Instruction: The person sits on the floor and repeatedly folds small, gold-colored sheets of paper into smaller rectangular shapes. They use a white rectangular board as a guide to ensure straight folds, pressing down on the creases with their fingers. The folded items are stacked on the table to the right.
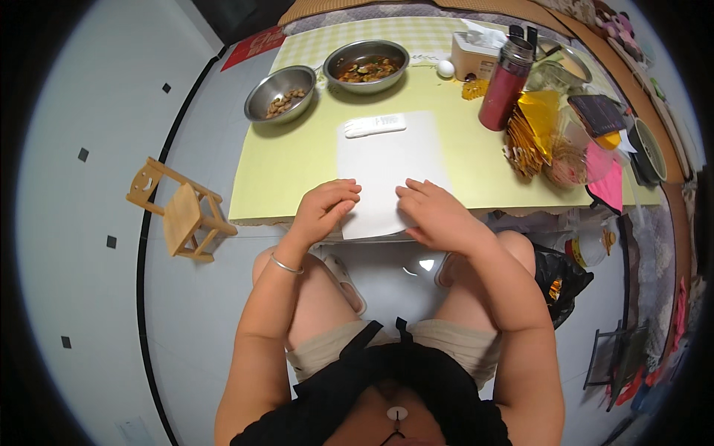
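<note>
Hands, left (324, 208) and right (437, 214), on white paper sheet (387, 167) at table (290, 160) edge.

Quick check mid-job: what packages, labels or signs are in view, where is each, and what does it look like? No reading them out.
Tissue box: far side of table, boxy, cream, white tissue sticking up.
Red sign: on floor past the table's far left corner, flat, red.
Gold packets: right side of table beside the red flask, a yellow-gold pile.
Bottle: on floor under table's right edge, pale, with a yellow-red label.

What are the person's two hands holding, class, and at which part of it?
Both hands, left hand and right hand, grip the white sheet of paper along its near edge.
</note>
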### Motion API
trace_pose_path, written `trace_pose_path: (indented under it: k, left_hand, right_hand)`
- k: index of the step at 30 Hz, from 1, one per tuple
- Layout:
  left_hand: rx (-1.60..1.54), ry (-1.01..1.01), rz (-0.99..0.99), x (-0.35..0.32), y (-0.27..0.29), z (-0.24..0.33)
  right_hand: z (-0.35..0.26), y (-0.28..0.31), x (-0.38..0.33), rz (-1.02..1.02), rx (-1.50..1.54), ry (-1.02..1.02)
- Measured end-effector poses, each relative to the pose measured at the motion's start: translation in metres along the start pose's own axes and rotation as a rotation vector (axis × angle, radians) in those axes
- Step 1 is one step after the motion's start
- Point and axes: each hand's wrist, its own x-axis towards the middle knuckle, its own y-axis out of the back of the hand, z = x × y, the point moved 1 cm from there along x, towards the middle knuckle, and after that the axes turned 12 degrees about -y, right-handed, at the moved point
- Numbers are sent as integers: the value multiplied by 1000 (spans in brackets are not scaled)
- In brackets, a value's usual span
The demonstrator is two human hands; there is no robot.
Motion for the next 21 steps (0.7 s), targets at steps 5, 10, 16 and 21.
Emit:
trace_pose_path:
  k: [5, 10, 16, 21]
  left_hand:
    - [-302, 54, 46, -3, 11, -9]
    - [-437, 81, 20, -2, 16, -12]
    - [-291, 333, 73, 3, 11, -2]
    - [122, 245, 287, 11, -3, -9]
  right_hand:
    - [11, 5, 1, 127, 341, -138]
    - [12, -2, 5, 78, 682, -456]
    - [18, 7, 12, -73, 919, -633]
    - [32, 7, 17, 100, 1145, -671]
